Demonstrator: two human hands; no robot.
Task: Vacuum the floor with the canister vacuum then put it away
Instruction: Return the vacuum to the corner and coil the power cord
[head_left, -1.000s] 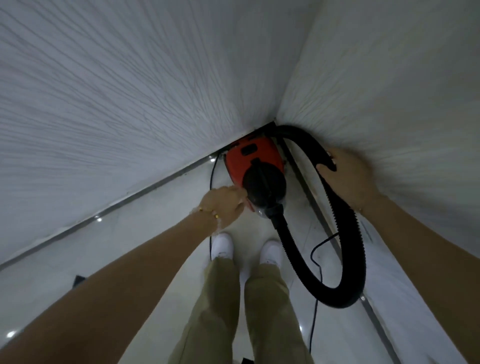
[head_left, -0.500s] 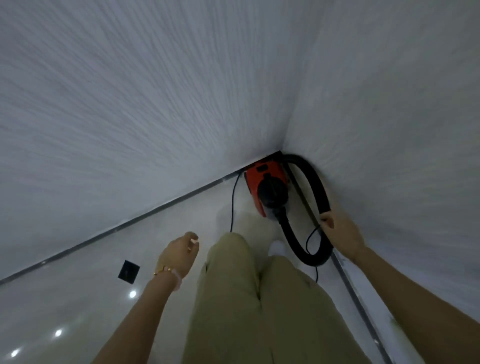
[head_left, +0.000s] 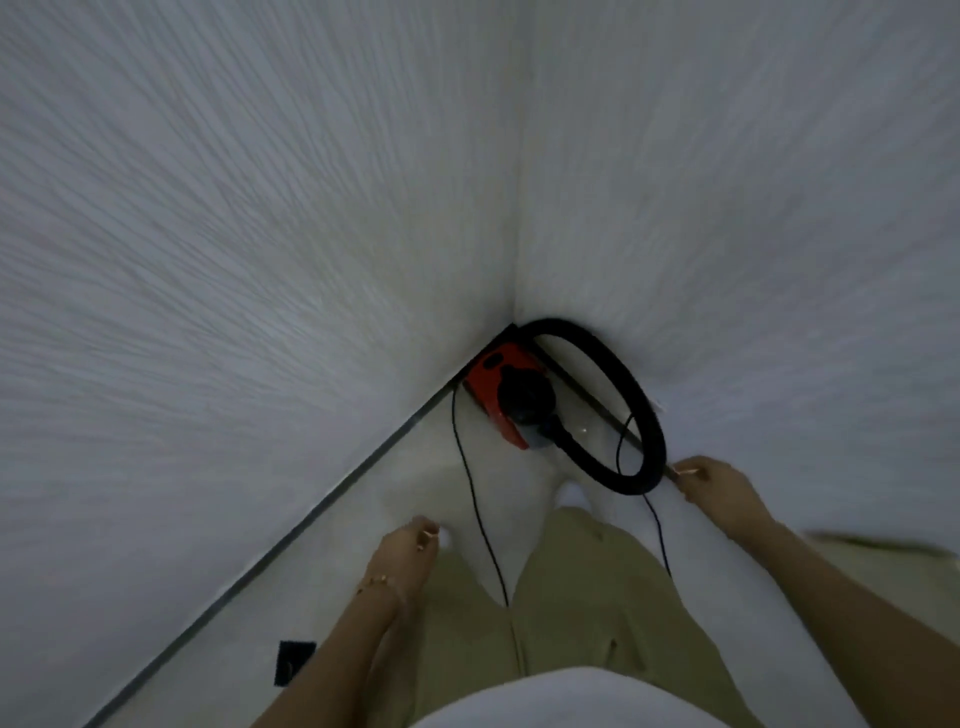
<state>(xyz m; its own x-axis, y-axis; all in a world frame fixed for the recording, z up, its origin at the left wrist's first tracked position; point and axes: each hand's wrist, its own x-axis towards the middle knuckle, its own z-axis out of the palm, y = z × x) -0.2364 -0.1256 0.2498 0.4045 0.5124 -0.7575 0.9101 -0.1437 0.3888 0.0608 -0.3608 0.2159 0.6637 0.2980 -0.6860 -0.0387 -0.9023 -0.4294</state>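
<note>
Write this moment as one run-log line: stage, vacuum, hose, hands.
stage: putting away | vacuum: in wall corner | hose: looped beside it | left hand: empty, apart | right hand: open, next to hose

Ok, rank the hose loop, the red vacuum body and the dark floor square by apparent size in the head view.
1. Hose loop, largest.
2. Red vacuum body.
3. Dark floor square, smallest, though it lies nearer the camera.
</note>
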